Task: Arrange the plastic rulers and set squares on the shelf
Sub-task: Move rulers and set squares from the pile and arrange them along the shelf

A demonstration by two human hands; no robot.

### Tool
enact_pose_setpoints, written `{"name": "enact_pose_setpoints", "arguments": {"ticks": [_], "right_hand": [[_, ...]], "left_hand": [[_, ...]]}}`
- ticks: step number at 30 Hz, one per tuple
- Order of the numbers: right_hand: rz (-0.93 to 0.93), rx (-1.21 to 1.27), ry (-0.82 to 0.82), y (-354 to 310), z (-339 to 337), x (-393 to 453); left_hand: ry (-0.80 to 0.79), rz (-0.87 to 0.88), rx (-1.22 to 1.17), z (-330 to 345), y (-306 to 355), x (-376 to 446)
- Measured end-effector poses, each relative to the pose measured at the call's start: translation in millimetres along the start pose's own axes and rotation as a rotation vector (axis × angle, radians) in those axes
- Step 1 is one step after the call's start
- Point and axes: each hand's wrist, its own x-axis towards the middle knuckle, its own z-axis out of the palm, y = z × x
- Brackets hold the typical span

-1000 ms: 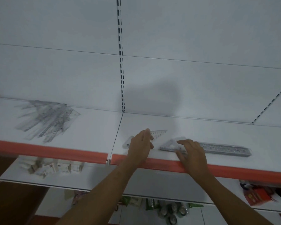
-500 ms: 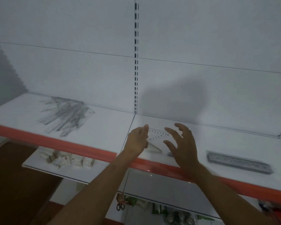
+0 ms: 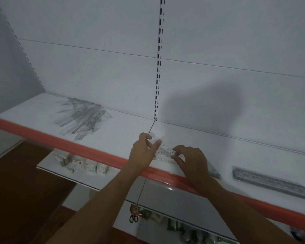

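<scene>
A clear set square (image 3: 165,152) is pinched between both hands, left hand (image 3: 143,152) and right hand (image 3: 192,161), fingers curled on its ends, just above the shelf (image 3: 123,136) front edge (best kept flat, squared to the edge, laid near the ruler pile (image 3: 81,117)).

A big white back wall (image 3: 95,67) stands behind, with a strip of little black slots (image 3: 159,59) running up it. A grey side wall (image 3: 5,67) is on the left. The floor (image 3: 25,199) is dark brown. A soft dark shadow (image 3: 209,106) falls on the wall. The light is dim.
</scene>
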Motion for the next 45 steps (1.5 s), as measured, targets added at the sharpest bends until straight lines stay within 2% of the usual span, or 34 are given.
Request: {"name": "enact_pose_setpoints", "arguments": {"ticks": [6, 13, 18, 23, 32, 38, 41, 45], "right_hand": [[0.119, -0.062, -0.086, 0.3, 8.0, -7.0], [0.097, -0.105, -0.091, -2.0, 9.2, -11.5], [0.117, -0.127, -0.202, -2.8, 12.3, -12.8], [0.138, -0.106, -0.192, -3.3, 14.1, -13.4], [0.158, -0.056, -0.239, -1.0, 12.6, -9.5], [0.102, -0.165, -0.314, -6.2, 7.6, 2.4], [0.055, -0.047, -0.224, -23.6, 15.0, 23.4], [-0.021, 0.146, -0.267, -82.9, 33.6, 70.2]], "left_hand": [[-0.091, 0.165, 0.299, 1.0, -24.9, -5.7], [-0.141, 0.177, 0.606, 10.0, -29.9, -10.4], [-0.098, 0.185, 0.571, 12.1, -34.8, -9.8], [-0.040, 0.166, 0.484, 10.7, -33.2, -6.9], [-0.080, 0.114, 0.419, 10.7, -32.4, -2.3], [-0.101, 0.108, 0.472, 2.4, -28.8, -8.5], [-0.043, 0.144, 0.467, -20.9, -26.3, -18.5], [0.091, 0.031, 0.453, -81.2, -28.4, -34.4]]}}
